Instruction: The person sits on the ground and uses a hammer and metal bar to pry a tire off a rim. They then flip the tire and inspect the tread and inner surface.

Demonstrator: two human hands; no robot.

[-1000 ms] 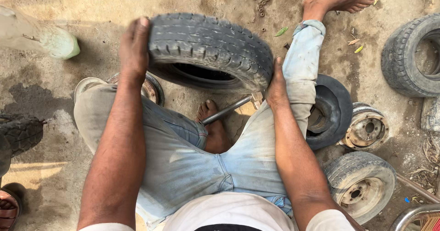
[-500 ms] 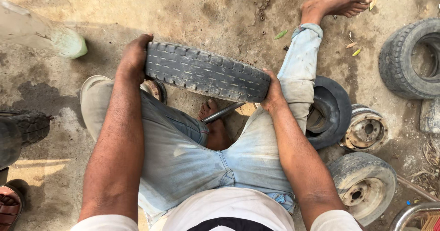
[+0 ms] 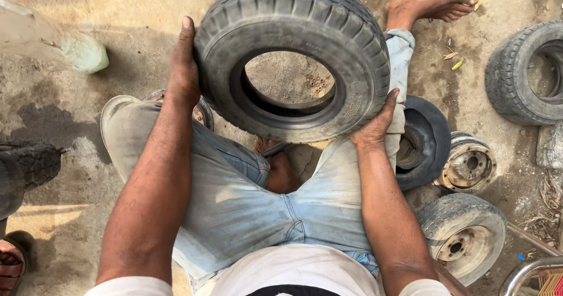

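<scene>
A small black rubber tyre [image 3: 293,20] without a rim is lifted in front of me, its open centre facing up at the camera. My left hand [image 3: 183,67] presses flat against its left tread. My right hand [image 3: 375,126] grips its lower right edge. I sit on a dirt floor in light blue jeans, one knee bent to the left, the other leg stretched out to a bare foot [image 3: 434,5] at the upper right. Through the tyre's hole I see bare ground with a few small nuts.
Another black tyre [image 3: 425,143] lies under my right leg, with a rusty wheel rim [image 3: 469,164] beside it. A mounted small wheel [image 3: 463,234] lies at lower right, a larger tyre [image 3: 525,73] at the right edge. A pale sack [image 3: 64,44] lies upper left.
The tyre was edge-on on the ground between my legs; both hands have tilted and raised it so its open centre now faces the camera.
</scene>
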